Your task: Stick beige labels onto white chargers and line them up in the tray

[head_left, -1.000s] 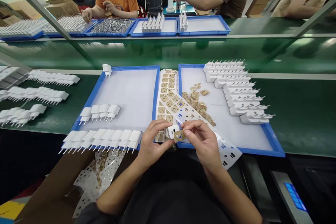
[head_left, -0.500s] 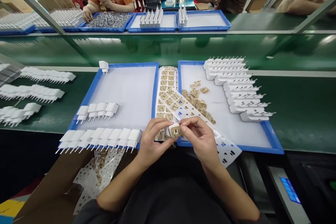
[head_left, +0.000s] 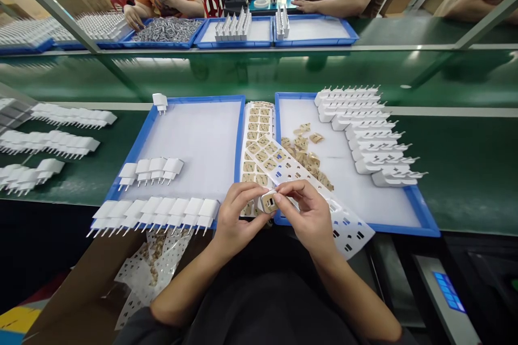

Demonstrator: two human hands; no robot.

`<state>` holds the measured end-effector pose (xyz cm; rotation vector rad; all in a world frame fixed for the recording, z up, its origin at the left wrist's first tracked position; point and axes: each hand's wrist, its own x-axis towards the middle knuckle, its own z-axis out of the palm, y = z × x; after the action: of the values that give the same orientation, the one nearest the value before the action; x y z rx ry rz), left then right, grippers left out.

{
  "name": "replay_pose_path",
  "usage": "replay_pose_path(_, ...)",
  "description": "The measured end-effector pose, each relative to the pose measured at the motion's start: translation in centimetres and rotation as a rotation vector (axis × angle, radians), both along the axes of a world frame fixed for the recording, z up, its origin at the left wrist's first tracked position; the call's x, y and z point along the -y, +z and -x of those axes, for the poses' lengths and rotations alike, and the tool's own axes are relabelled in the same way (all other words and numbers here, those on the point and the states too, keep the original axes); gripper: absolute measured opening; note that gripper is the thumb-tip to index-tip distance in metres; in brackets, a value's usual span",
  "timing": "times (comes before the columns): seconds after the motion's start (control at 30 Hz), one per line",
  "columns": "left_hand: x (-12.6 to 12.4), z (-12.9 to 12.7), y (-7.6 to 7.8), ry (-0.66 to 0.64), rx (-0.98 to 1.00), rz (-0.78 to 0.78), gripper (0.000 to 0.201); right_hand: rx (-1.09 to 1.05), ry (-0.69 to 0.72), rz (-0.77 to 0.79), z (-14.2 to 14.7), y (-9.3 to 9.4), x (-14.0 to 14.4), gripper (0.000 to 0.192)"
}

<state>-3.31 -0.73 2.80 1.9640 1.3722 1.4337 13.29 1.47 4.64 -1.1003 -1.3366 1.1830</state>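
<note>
My left hand grips a white plug charger between thumb and fingers, its port face turned up towards me. Over that face lies a tan sticker with cut-outs around the port. The thumb and forefinger of my right hand pinch at the sticker's right edge. Beneath my hands lie a sheet of tan stickers and, slanting across it, a partly used sheet with bare, punched white backing.
A blue-rimmed tray on the left bears white chargers in rows. The right tray holds loose tan pieces and stacked chargers. Co-workers sit across the green bench. A cardboard box with scrap is below left.
The sticker now lies flatter over the charger's face, and its cut-outs line up with the dark port. My right thumb and fingers have shifted slightly left. Across the bench, a co-worker's hands have moved.
</note>
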Motion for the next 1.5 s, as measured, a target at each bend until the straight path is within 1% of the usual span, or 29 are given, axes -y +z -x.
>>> replay_pose_path(0.07, 0.0, 0.0, 0.0, -0.002, -0.007, -0.010, 0.038, 0.046, -0.013, -0.040, 0.2, 0.0, 0.1, 0.007)
replay_pose_path(0.1, 0.1, 0.0, -0.1, -0.003, -0.012, -0.017, 0.038, 0.087, -0.031, -0.086, 0.3, 0.1, 0.2, 0.005)
replay_pose_path(0.2, 0.1, 0.0, -0.3, 0.017, -0.006, -0.055, 0.038, 0.233, -0.124, -0.282, 0.5, 0.1, 0.3, 0.006)
replay_pose_path(0.23, 0.2, 0.0, -0.4, 0.034, 0.011, -0.078, 0.038, 0.256, -0.156, -0.319, 0.4, 0.1, 0.2, 0.007)
replay_pose_path(0.27, 0.2, 0.0, -0.5, 0.052, 0.029, -0.102, 0.040, 0.248, -0.169, -0.316, 0.3, 0.1, 0.1, 0.008)
replay_pose_path(0.3, 0.2, 0.0, -0.5, 0.066, 0.041, -0.126, 0.042, 0.204, -0.150, -0.270, 0.2, 0.0, 0.0, 0.007)
replay_pose_path(0.33, 0.2, 0.0, -0.5, 0.076, 0.044, -0.147, 0.044, 0.131, -0.100, -0.196, 0.1, -0.1, -0.2, 0.006)
replay_pose_path(0.43, 0.1, -0.2, -0.4, 0.084, -0.010, -0.192, 0.044, -0.133, 0.130, 0.017, -0.1, -0.5, -0.5, 0.011)
replay_pose_path(0.5, 0.1, -0.5, -0.3, 0.098, -0.049, -0.215, 0.041, -0.240, 0.210, 0.072, 0.1, -0.7, -0.4, 0.013)
replay_pose_path(0.63, 0.1, -0.8, -0.3, 0.114, -0.098, -0.262, 0.040, -0.341, 0.191, 0.120, 0.9, -0.9, -0.1, 0.008)
replay_pose_path(0.9, 0.0, -0.5, -0.5, 0.083, -0.119, -0.316, 0.045, -0.413, 0.137, 0.145, 1.4, -0.8, 0.0, 0.006)
replay_pose_path(1.0, 0.1, -0.3, -0.5, 0.048, -0.058, -0.278, 0.049, -0.409, 0.171, 0.129, 1.0, -0.9, -0.1, 0.005)
replay_pose_path(1.1, 0.2, -0.2, -0.4, 0.024, 0.013, -0.213, 0.048, -0.328, 0.246, 0.104, 0.1, -0.6, -0.3, 0.011)
replay_pose_path(1.17, 0.4, -0.1, -0.4, 0.020, 0.030, -0.182, 0.047, -0.215, 0.272, 0.058, -0.4, -0.1, -0.5, 0.014)
replay_pose_path(1.23, 0.5, -0.1, -0.4, 0.021, 0.021, -0.165, 0.046, -0.087, 0.234, -0.044, -0.7, 0.4, -0.7, 0.011)
replay_pose_path(1.3, 0.6, 0.0, -0.5, 0.027, 0.008, -0.155, 0.045, 0.036, 0.159, -0.194, -0.8, 0.7, -0.8, 0.007)
replay_pose_path(1.37, 0.6, 0.0, -0.5, 0.033, 0.018, -0.114, 0.042, 0.152, 0.113, -0.377, -0.8, 0.8, -0.7, 0.010)
replay_pose_path(1.43, 0.8, 0.1, -0.5, 0.036, 0.055, -0.025, 0.038, 0.206, 0.171, -0.530, -1.0, 0.8, -0.5, 0.013)
replay_pose_path(1.47, 0.8, 0.3, -0.4, 0.036, 0.077, 0.030, 0.036, 0.190, 0.218, -0.565, -1.4, 0.7, -0.4, 0.013)
replay_pose_path(1.5, 0.9, 0.5, -0.3, 0.040, 0.095, 0.080, 0.035, 0.156, 0.254, -0.562, -1.9, 0.5, -0.5, 0.012)
